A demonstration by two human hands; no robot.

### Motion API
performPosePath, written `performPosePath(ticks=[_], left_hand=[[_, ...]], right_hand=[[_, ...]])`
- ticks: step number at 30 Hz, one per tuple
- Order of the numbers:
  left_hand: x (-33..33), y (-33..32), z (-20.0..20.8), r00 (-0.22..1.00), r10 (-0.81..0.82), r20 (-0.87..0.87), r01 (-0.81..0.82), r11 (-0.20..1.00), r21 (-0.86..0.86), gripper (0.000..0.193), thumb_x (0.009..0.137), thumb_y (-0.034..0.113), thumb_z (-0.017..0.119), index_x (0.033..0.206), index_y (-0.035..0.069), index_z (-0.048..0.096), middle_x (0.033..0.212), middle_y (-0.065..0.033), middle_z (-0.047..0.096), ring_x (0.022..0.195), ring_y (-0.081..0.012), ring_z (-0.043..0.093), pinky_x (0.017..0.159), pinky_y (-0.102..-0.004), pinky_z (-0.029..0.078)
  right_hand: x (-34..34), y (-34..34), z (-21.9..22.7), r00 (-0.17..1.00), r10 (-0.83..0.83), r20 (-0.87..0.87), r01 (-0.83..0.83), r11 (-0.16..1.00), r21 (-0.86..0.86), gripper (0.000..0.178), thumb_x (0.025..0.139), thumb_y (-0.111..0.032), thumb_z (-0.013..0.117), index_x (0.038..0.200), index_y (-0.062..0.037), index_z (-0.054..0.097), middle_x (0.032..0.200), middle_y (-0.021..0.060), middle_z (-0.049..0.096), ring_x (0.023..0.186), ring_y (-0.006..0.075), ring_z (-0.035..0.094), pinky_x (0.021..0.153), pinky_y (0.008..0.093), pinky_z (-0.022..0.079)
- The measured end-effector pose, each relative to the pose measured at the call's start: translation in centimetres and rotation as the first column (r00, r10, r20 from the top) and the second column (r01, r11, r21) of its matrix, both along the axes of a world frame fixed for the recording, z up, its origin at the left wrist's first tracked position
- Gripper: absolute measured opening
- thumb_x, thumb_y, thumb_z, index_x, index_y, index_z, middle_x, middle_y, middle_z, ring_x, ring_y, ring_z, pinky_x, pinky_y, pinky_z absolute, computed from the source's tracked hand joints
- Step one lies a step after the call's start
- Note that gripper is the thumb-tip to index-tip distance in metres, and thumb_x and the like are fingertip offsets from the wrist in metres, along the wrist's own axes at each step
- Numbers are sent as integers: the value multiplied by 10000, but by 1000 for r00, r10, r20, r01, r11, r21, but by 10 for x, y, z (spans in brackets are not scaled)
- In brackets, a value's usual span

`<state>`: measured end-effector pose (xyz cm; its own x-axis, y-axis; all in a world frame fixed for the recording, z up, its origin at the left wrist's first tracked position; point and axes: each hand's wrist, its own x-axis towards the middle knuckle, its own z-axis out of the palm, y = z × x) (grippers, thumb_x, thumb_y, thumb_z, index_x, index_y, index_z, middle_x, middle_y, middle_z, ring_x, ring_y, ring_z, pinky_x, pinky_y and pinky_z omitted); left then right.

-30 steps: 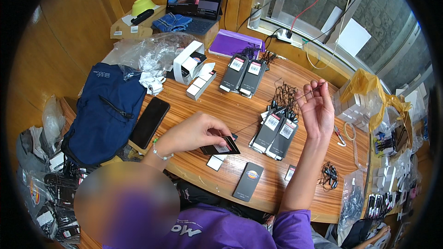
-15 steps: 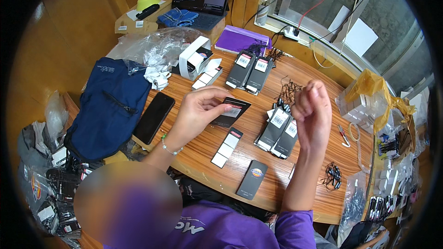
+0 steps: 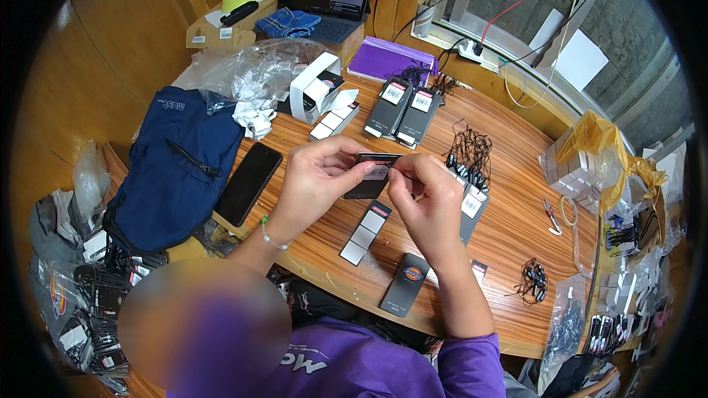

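My left hand (image 3: 316,180) pinches a black hang tag (image 3: 366,189) with a white barcode sticker between thumb and fingers. At the tag's upper right corner, my right hand (image 3: 428,191) is closed in a pinch; whatever sits between its fingertips is too small to make out. Below them on the table lies a sticker strip (image 3: 357,243) with pale labels. Nearer to me is a single dark hang tag (image 3: 405,284) with a round logo. A stack of stickered tags (image 3: 472,210) is partly hidden behind my right hand, black strings (image 3: 470,151) bunched at its far end.
Two more tag stacks (image 3: 402,112) stand farther back beside an open white box (image 3: 313,92). A phone (image 3: 248,183) and a navy bag (image 3: 181,169) lie at the left. On the right are small pliers or snips (image 3: 550,215) and a bundle of black strings (image 3: 532,281).
My right hand has come down and left from its raised position to the tag's corner. My left hand keeps hold of the tag, now turned slightly.
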<state>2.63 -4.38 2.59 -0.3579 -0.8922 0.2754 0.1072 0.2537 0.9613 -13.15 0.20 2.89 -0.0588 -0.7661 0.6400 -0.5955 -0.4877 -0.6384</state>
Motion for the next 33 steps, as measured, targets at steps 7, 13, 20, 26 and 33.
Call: performPosePath(ticks=[7, 13, 20, 26, 33], left_hand=[[1, 5, 2, 998, 17, 53, -13, 997, -81, 90, 777, -25, 620, 852, -46, 575, 823, -72, 616, 753, -92, 607, 605, -189, 519], [0, 11, 9, 992, 23, 123, -3, 987, -162, 62, 755, -37, 630, 808, -44, 598, 813, -53, 609, 735, -75, 588, 581, -190, 520], [3, 15, 11, 956, 156, 250, -30, 895, -444, 108, 713, 6, 676, 784, -31, 604, 751, -89, 600, 664, -155, 599, 557, -248, 487], [0, 18, 10, 939, 197, 283, -23, 854, -519, 128, 696, 29, 694, 771, -28, 607, 737, -100, 602, 650, -186, 600, 576, -267, 486], [7, 19, 20, 967, 120, 226, -8, 896, -445, 105, 705, 4, 677, 792, -23, 627, 763, -98, 616, 661, -176, 607, 582, -244, 489]], right_hand=[[5, 1, 1, 1000, 20, 19, -21, 999, 34, 86, 703, -10, 625, 763, 8, 567, 618, 94, 537, 560, 197, 536, 514, 288, 439], [5, 1, 0, 999, 28, 47, -30, 998, 57, 76, 719, -6, 617, 766, 19, 563, 626, 91, 533, 554, 174, 522, 502, 268, 425], [4, 1, -1, 862, 107, 496, -286, 910, 301, 63, 786, -32, 576, 760, 22, 557, 594, 6, 525, 514, 26, 438, 453, 194, 348], [-1, -4, -9, 682, 147, 716, -491, 818, 300, 78, 786, -63, 594, 795, 5, 557, 680, 3, 554, 587, 32, 463, 513, 183, 359], [-14, -13, 0, 924, 296, 244, -329, 938, 111, 177, 712, -114, 694, 831, -7, 618, 861, 69, 586, 877, 186, 538, 788, 312, 410]])
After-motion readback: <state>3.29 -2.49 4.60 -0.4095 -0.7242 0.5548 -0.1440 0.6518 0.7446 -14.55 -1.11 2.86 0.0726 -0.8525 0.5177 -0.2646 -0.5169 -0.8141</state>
